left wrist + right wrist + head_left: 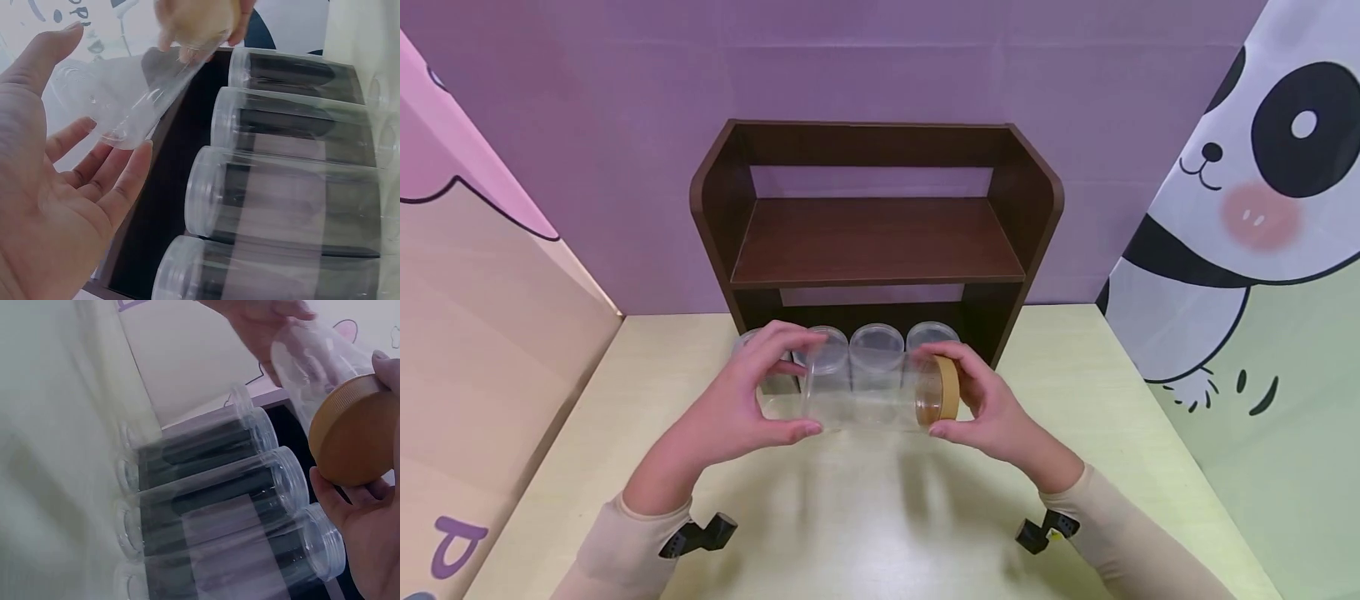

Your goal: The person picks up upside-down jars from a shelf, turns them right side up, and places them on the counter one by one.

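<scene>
Both hands hold a clear plastic jar sideways above the table, its golden-brown screw lid toward the right. My left hand spans the base end, thumb below and fingers above in the head view. In the left wrist view, its fingertips meet the rim of the base. At the other end, my right hand grips around the lid, thumb and fingers on opposite sides. Several clear jars with transparent tops stand upright in a row behind the held one, partly covered by it and by my hands.
A dark brown two-tier shelf stands at the back of the pale table, with the jar row at its lower tier. A purple wall rises behind it, and a panda-printed panel borders the right side.
</scene>
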A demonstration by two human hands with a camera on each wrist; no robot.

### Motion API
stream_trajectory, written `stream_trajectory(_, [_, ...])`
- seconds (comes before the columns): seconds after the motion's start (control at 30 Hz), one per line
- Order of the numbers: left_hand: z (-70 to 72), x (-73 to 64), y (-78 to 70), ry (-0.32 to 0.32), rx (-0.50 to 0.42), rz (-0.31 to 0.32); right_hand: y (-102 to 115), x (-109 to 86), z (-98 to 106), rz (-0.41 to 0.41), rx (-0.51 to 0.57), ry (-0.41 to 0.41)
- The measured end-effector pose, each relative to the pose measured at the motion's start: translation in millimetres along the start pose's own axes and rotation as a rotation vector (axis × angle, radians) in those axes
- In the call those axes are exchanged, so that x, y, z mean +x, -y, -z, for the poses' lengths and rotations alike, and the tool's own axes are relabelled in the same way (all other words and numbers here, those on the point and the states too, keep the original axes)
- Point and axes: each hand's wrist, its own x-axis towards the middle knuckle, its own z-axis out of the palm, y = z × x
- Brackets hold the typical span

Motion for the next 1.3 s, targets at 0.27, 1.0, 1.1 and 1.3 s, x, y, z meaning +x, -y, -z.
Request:
stream_trajectory(0.27, [-4.2, -8.6, 5.4, -0.026, -0.021, 0.039, 0, 6.4, 7, 0.017, 0.012, 0.013])
stream_trajectory(1.0, [-18.9, -18.0, 10.6, -0.069, -0.025, 0.166, 12, 12.1, 15, 0.079, 0.034, -0.001])
stream_trajectory(1.1, [-23.8, -19.2, 9.4, -0.055, -0.012, 0.189, 16, 13.5, 15, 0.094, 0.035, -0.011])
stream_trajectory(1.3, [-35.2, -19.9, 9.8, -0.013, 0.023, 0.211, 22, 19.2, 13, 0.148, 0.027, -0.034])
